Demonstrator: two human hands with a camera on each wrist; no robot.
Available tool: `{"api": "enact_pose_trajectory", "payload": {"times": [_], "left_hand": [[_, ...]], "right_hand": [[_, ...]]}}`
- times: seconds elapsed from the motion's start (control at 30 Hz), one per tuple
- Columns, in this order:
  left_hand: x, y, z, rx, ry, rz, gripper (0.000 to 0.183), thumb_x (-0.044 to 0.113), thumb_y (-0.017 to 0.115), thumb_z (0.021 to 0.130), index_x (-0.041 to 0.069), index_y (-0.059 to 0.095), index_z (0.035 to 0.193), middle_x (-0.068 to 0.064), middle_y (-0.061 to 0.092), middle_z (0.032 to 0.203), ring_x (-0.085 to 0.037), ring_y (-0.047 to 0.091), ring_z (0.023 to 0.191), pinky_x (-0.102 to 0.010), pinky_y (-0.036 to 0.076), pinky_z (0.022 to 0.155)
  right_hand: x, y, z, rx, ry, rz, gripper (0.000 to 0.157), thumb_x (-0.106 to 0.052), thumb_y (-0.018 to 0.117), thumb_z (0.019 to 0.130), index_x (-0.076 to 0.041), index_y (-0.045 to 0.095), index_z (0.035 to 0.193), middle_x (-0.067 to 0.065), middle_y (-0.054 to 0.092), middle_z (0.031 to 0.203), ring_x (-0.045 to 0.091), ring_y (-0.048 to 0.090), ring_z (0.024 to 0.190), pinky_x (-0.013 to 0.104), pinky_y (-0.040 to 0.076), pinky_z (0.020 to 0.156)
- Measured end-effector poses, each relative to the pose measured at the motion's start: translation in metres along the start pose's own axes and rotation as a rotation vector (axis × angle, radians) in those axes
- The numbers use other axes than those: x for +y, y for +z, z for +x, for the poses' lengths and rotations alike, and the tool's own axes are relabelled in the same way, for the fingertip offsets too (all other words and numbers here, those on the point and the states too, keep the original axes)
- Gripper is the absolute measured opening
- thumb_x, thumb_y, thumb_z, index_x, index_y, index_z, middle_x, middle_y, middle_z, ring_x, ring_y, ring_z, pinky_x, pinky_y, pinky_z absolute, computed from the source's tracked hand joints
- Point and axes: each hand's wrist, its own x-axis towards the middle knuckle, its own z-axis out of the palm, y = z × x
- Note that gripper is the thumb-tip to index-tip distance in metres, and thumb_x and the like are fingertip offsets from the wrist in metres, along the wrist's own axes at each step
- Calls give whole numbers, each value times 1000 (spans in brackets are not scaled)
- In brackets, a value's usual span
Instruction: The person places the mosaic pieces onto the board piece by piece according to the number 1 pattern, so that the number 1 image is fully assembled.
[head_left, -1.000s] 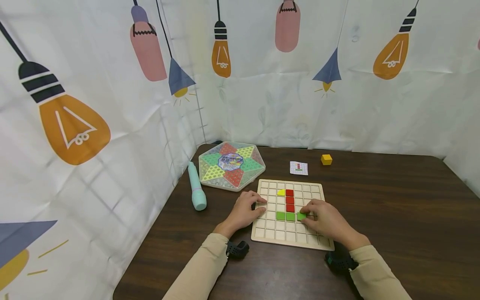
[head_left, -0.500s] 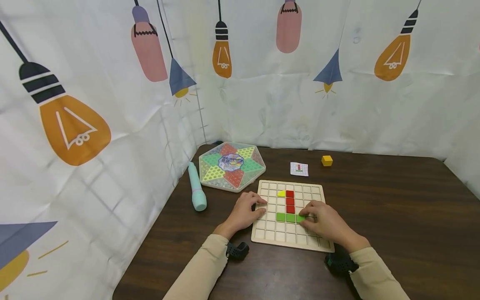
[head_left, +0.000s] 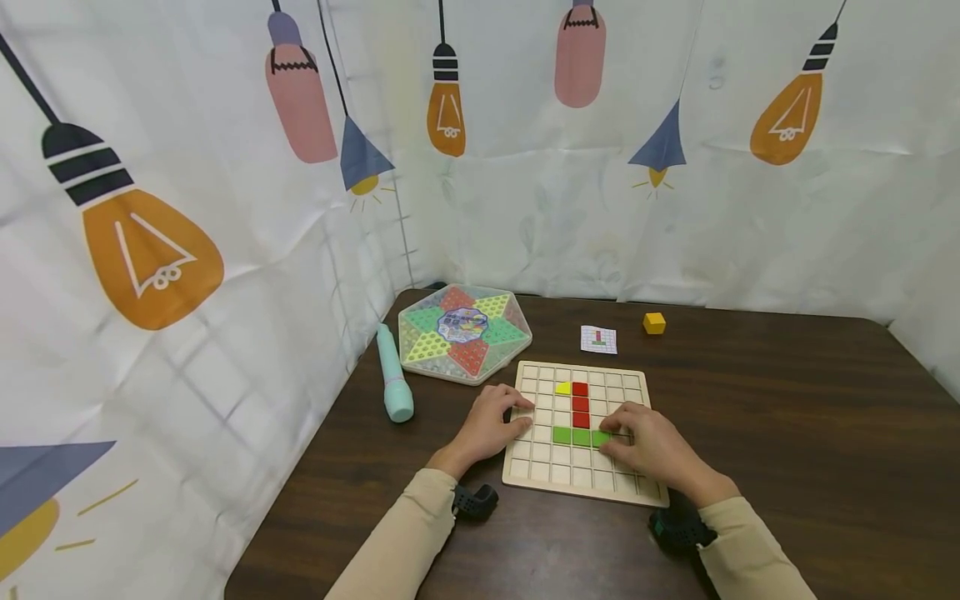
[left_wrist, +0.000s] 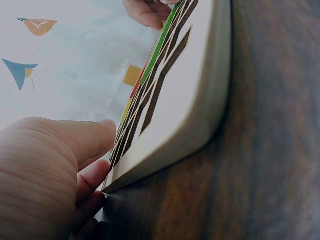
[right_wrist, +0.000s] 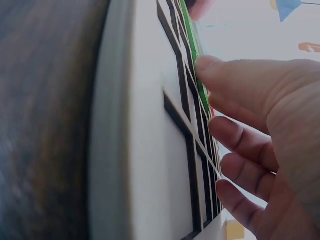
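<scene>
A pale wooden grid board [head_left: 555,473] lies on the table, seen in the head view. On it sit a column of red tiles [head_left: 581,404], a small yellow tile [head_left: 563,388] and a row of green tiles [head_left: 572,436]. My left hand [head_left: 486,422] holds the board's left edge; in the left wrist view its thumb and fingers meet the rim. With thumb and fingertips, my right hand [head_left: 651,443] pinches the rightmost green tile [head_left: 600,438], which lies level with the row. Part of that tile is hidden by the fingers.
Behind the board lie a small printed pattern card [head_left: 598,339] and a yellow cube [head_left: 654,323]. A hexagonal Chinese checkers set [head_left: 463,333] and a mint-green microphone-shaped object [head_left: 394,375] are at the left. A patterned curtain [head_left: 540,208] borders the table.
The rightmost green tile has shifted slightly left and settled into line against its neighbours, the right hand's fingers moving with it. The left hand has stayed in place.
</scene>
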Motion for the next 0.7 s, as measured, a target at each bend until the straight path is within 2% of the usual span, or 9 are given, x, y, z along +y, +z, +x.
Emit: {"api": "enact_pose_trajectory", "payload": {"times": [0.27, 0.7], "left_hand": [[0, 1, -1, -3, 6, -4, 22, 26, 65, 94, 19, 72, 114, 1, 58, 116, -21, 46, 117, -44, 37, 101], [-1, 0, 0, -1, 21, -6, 21, 26, 65, 95, 18, 71, 114, 1, 58, 115, -22, 47, 115, -46, 38, 99]], "right_hand": [[2, -1, 0, 57, 26, 20, 12, -29, 73, 89, -19, 73, 97, -12, 60, 89, 8, 52, 77, 30, 48, 70], [4, -4, 1, 93, 43, 12, 10, -25, 71, 91, -19, 74, 98, -7, 65, 95, 11, 54, 80, 36, 49, 75]]}}
